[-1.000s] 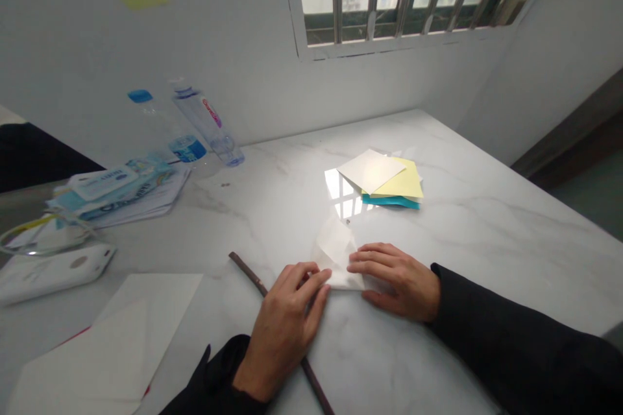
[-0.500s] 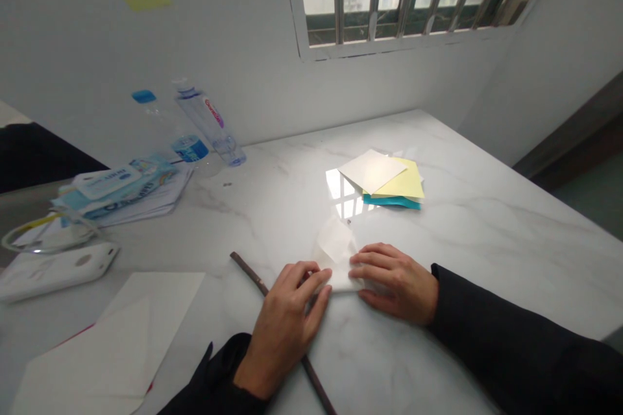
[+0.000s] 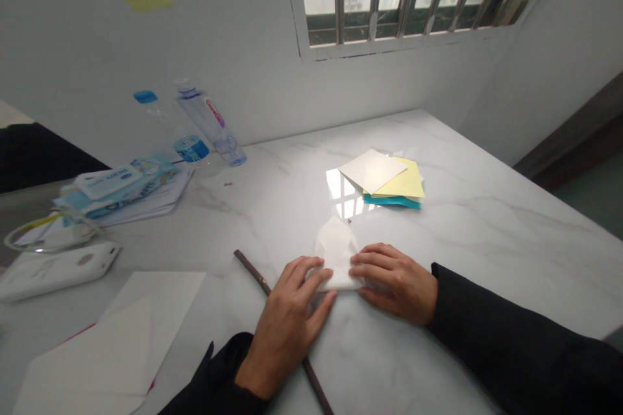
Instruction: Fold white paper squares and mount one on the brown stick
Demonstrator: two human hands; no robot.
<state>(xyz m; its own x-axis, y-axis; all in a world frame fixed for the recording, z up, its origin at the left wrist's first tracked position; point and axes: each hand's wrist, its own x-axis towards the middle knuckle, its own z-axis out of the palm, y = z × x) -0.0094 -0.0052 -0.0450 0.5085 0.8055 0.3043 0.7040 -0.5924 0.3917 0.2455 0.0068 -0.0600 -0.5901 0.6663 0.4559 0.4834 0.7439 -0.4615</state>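
Note:
A small folded white paper (image 3: 335, 253) lies on the white marble table (image 3: 487, 220) in front of me. My left hand (image 3: 289, 324) rests flat on the table, its fingertips pressing the paper's left lower edge. My right hand (image 3: 396, 282) lies flat too, with its fingers stretched onto the paper's right lower edge. Both hands press the paper down rather than grip it. A thin dark stick (image 3: 253, 272) runs under my left wrist.
A stack of white, yellow and blue paper squares (image 3: 384, 181) lies beyond the folded piece. White sheets (image 3: 121, 337) sit at the near left. Two plastic bottles (image 3: 204, 123), a wipes pack (image 3: 117, 181) and a white device (image 3: 53, 269) are at the far left.
My left hand's fingers have slid a little to the right along the paper's lower edge. The right hand has hardly moved.

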